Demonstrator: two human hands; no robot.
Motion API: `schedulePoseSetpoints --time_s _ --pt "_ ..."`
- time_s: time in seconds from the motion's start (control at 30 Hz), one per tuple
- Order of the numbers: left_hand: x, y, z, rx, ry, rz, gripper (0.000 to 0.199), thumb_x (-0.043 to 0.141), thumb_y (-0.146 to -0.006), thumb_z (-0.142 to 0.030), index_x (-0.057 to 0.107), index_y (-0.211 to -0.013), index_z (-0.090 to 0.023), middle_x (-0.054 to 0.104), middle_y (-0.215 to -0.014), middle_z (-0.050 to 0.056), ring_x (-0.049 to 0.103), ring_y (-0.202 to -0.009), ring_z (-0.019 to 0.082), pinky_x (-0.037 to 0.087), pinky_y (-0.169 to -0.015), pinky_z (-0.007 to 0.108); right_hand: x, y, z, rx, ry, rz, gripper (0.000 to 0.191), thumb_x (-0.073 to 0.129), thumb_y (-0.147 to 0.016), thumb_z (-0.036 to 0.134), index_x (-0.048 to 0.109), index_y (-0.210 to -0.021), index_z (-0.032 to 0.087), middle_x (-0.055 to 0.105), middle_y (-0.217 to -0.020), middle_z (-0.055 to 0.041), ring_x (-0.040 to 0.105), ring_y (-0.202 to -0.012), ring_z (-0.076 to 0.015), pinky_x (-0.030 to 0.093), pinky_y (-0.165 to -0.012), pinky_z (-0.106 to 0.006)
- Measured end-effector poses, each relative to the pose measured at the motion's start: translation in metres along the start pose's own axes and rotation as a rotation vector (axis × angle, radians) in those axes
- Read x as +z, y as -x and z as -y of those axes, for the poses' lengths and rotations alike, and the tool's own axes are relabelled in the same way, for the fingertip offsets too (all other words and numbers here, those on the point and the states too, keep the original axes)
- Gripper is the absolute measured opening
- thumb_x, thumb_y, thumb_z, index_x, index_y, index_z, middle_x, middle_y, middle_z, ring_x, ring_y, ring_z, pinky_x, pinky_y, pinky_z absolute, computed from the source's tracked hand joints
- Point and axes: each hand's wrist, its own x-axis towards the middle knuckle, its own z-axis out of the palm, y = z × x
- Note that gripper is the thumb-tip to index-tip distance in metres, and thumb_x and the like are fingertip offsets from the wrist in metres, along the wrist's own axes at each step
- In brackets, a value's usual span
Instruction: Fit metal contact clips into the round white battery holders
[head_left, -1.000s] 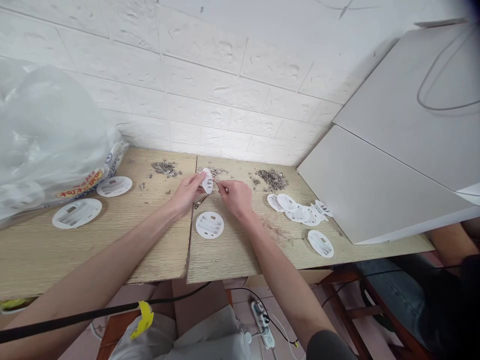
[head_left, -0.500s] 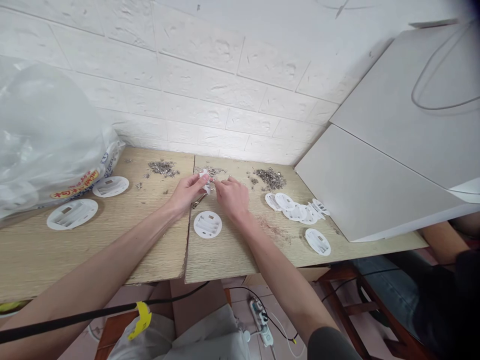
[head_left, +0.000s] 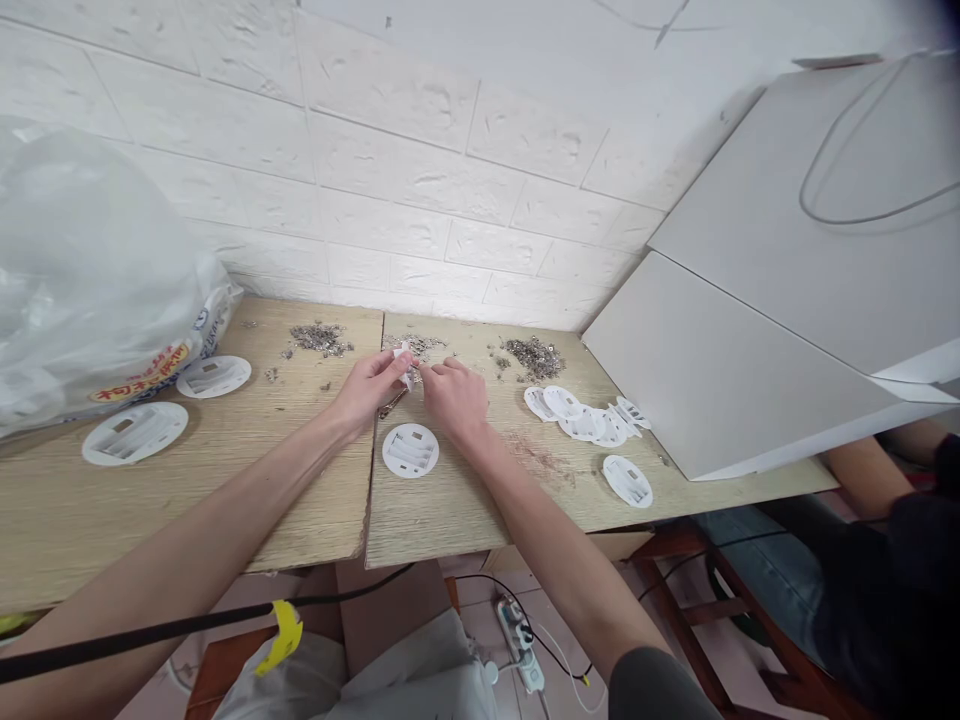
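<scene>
My left hand (head_left: 367, 390) grips a white plastic disc (head_left: 406, 379), turned nearly edge-on, between thumb and fingers. Close against its right side, my right hand (head_left: 456, 398) is closed in a pinch; what its fingertips hold is too small to make out. A thin, dark metallic tool (head_left: 391, 404) lies on the table below the held disc, its kind unclear. Nearer me rests a round white disc (head_left: 411, 450) with slots like a battery compartment. Behind my hands lie small, shiny metal pieces (head_left: 420, 346), partly hidden by them.
More metal pieces form a left pile (head_left: 319, 339) and a right pile (head_left: 534, 357). Overlapping discs (head_left: 592, 423) and a single disc (head_left: 628, 481) lie at right. A large plastic bag (head_left: 97, 280) stands left, a white box (head_left: 720, 370) right. Another person's arm (head_left: 866, 475) shows beyond the box.
The view has shifted slightly, moving everything a little left. The held disc appears turned more edge-on, and my right hand stays close against it.
</scene>
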Motion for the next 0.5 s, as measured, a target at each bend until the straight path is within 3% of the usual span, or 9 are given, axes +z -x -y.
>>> schedulePoseSetpoints --time_s 0.1,0.33,0.5 --pt "-0.004 -0.003 0.002 -0.019 -0.016 0.029 0.037 0.073 -0.069 -0.048 0.068 -0.085 -0.014 0.066 -0.089 0.007 0.059 -0.083 0.017 0.046 -0.078 0.03 0.002 0.0 -0.002 0.01 -0.019 -0.008 0.035 0.033 -0.096 0.021 0.066 -0.106 0.021 0.07 -0.092 -0.0085 0.056 -0.092 -0.0198 0.037 -0.062 -0.026" --pt "-0.007 -0.005 -0.002 -0.03 0.028 0.033 0.041 0.073 -0.069 -0.049 0.068 -0.083 -0.012 0.067 -0.085 0.008 0.061 -0.082 0.018 0.048 -0.081 0.034 0.005 -0.002 -0.011 0.137 -0.143 -0.05 0.032 0.039 -0.094 0.028 0.069 -0.085 0.026 0.069 -0.088 -0.0012 0.056 -0.075 -0.0155 0.029 -0.058 -0.025" --pt "-0.005 -0.004 -0.003 -0.044 0.042 0.035 0.04 0.072 -0.069 -0.049 0.067 -0.083 -0.012 0.068 -0.088 0.01 0.062 -0.085 0.021 0.048 -0.082 0.036 0.006 -0.002 -0.013 0.14 -0.173 -0.071 0.031 0.041 -0.093 0.029 0.071 -0.086 0.026 0.069 -0.086 -0.0019 0.055 -0.077 -0.0157 0.029 -0.06 -0.025"
